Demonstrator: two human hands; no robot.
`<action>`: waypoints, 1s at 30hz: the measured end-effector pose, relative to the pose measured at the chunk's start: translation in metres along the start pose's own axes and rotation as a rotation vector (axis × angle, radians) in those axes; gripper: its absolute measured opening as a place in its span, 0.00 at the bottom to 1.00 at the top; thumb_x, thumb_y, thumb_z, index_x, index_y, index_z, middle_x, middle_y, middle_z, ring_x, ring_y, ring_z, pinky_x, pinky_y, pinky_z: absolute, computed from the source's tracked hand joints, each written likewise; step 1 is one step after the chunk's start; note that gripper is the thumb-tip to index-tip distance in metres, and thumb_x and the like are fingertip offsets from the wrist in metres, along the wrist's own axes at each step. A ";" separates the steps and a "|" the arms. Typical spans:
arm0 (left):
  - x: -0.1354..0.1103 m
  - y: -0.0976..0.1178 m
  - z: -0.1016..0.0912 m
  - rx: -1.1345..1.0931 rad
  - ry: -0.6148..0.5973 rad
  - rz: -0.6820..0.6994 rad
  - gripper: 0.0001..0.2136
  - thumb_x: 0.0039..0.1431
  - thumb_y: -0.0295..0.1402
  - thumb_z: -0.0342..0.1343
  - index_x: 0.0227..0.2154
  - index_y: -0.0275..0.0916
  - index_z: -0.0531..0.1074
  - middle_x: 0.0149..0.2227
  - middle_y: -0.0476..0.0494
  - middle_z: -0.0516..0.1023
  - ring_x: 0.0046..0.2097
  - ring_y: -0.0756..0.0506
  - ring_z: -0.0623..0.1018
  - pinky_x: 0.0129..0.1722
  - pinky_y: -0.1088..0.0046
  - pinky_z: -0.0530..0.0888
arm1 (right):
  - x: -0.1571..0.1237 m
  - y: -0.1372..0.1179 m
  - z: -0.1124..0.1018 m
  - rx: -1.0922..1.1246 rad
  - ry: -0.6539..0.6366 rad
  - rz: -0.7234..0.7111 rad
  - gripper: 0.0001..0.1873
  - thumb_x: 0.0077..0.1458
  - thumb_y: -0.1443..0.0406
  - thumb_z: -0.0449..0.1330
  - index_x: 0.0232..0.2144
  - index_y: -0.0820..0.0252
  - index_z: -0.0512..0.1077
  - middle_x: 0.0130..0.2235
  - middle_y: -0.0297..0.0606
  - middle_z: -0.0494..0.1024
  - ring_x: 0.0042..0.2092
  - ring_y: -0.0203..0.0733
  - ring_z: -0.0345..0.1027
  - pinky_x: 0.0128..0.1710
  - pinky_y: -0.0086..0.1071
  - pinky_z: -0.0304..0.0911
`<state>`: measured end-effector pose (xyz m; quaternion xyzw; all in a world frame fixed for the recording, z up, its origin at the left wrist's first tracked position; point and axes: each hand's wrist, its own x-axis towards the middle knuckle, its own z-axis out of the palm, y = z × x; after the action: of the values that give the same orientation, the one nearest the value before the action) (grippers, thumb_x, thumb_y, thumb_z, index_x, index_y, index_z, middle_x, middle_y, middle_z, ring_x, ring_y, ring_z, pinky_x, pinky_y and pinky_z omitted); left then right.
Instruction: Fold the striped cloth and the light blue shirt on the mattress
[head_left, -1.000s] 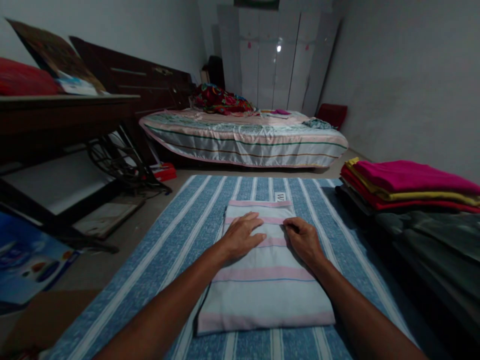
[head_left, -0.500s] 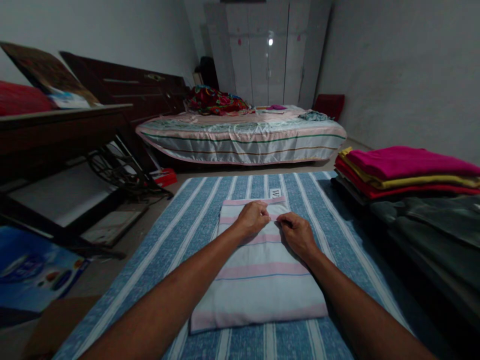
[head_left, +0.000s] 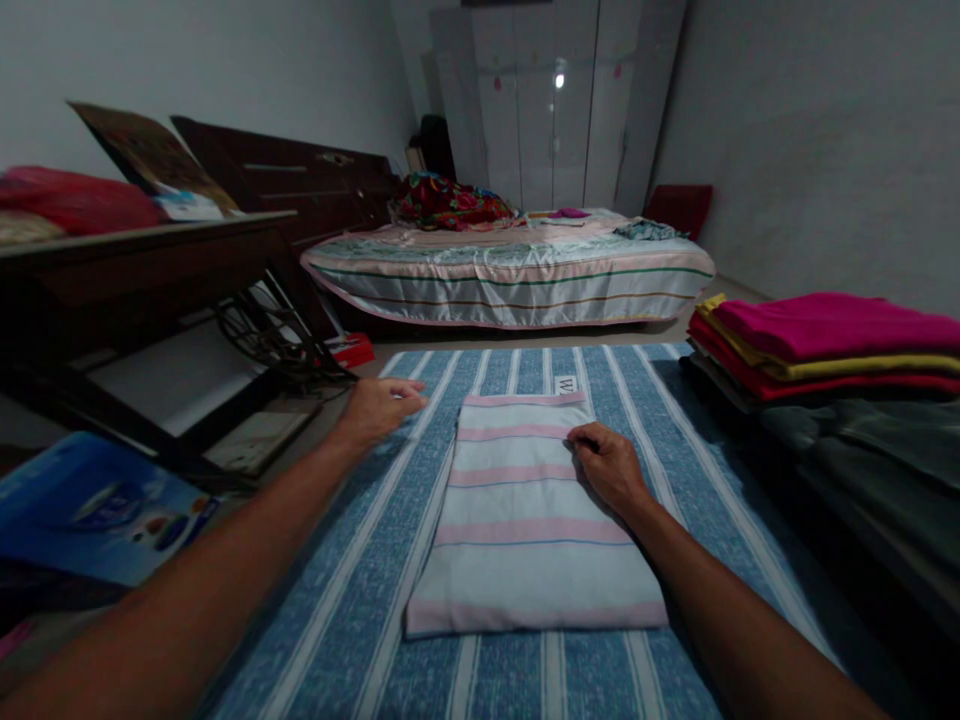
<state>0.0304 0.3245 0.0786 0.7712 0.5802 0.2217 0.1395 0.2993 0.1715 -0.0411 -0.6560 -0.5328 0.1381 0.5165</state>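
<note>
A folded white cloth with pink stripes and thin blue lines lies flat in front of me. Beneath it is a blue-and-white striped cover. The fingertips of my right hand are pinched on the cloth's upper right edge. Out to the left, clear of the cloth, my left hand hovers over the cover's far left edge. Its thumb and fingers point right with a small gap between them, and nothing shows in them.
Folded clothes in pink, yellow and red are stacked at the right, beside dark folded garments. A bed stands ahead. To the left are a dark table with a metal wheel below and a blue box.
My left hand has left the cloth and swung out to the left, its fingers loosening. My right hand keeps its place at the cloth's edge. The view has shifted slightly left.
</note>
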 end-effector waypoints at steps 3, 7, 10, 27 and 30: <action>0.009 -0.043 -0.038 0.169 0.049 -0.126 0.07 0.53 0.28 0.54 0.24 0.34 0.75 0.37 0.55 0.80 0.47 0.45 0.75 0.48 0.75 0.67 | 0.000 0.001 0.000 0.010 0.005 -0.009 0.10 0.50 0.65 0.52 0.28 0.57 0.74 0.32 0.35 0.77 0.36 0.41 0.70 0.39 0.32 0.62; 0.000 -0.087 -0.065 0.412 0.056 -0.263 0.04 0.48 0.25 0.53 0.26 0.33 0.73 0.37 0.46 0.78 0.55 0.33 0.69 0.54 0.52 0.63 | 0.000 0.004 0.002 0.018 0.024 -0.018 0.11 0.49 0.64 0.51 0.28 0.57 0.74 0.32 0.35 0.77 0.35 0.41 0.70 0.38 0.32 0.63; -0.019 -0.088 -0.055 0.545 -0.059 -0.013 0.12 0.50 0.31 0.52 0.37 0.30 0.72 0.48 0.35 0.75 0.56 0.36 0.68 0.56 0.56 0.64 | 0.000 0.006 0.003 0.013 0.040 -0.028 0.12 0.49 0.63 0.51 0.28 0.58 0.74 0.31 0.35 0.77 0.34 0.41 0.70 0.37 0.33 0.63; -0.099 0.079 0.083 0.213 -0.539 0.683 0.25 0.65 0.45 0.42 0.58 0.32 0.60 0.63 0.30 0.58 0.65 0.37 0.56 0.62 0.52 0.55 | -0.006 0.001 -0.007 -0.199 -0.011 -0.138 0.14 0.54 0.63 0.50 0.36 0.60 0.74 0.35 0.40 0.78 0.36 0.42 0.71 0.39 0.33 0.63; -0.117 0.073 0.060 0.153 -0.438 0.714 0.20 0.66 0.42 0.41 0.49 0.33 0.67 0.55 0.31 0.70 0.60 0.38 0.66 0.58 0.57 0.63 | -0.001 -0.002 -0.015 -0.199 -0.037 -0.088 0.14 0.54 0.63 0.50 0.35 0.60 0.74 0.34 0.38 0.78 0.34 0.41 0.71 0.37 0.31 0.63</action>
<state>0.0948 0.1943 0.0406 0.9607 0.2483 0.0434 0.1164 0.3087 0.1628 -0.0328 -0.6775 -0.5813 0.0737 0.4446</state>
